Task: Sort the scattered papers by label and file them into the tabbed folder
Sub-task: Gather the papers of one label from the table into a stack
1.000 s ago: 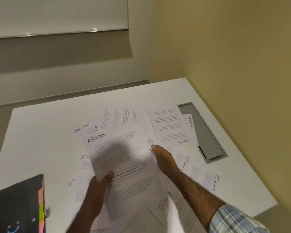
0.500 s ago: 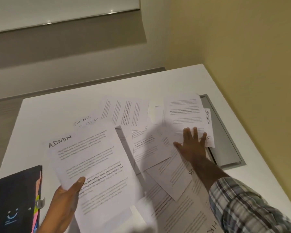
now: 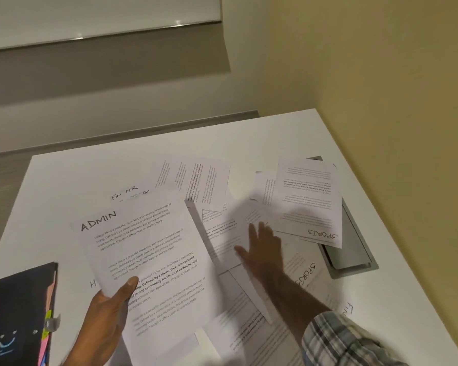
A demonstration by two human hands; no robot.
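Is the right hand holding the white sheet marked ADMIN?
No, the left hand grips the white ADMIN sheet; the right hand lies open on other papers.

Dim, warm indoor light, yellowish on the right wall. Two small glare spots on the metal strip (image 3: 127, 31) at top. Soft grey shadow on the scattered white printed papers (image 3: 249, 215) beyond the motion-blurred right hand (image 3: 262, 249). Sharper print on the white "ADMIN" sheet (image 3: 148, 260). White desk (image 3: 64, 186) edges bowed by wide-angle distortion; slight overall softness.
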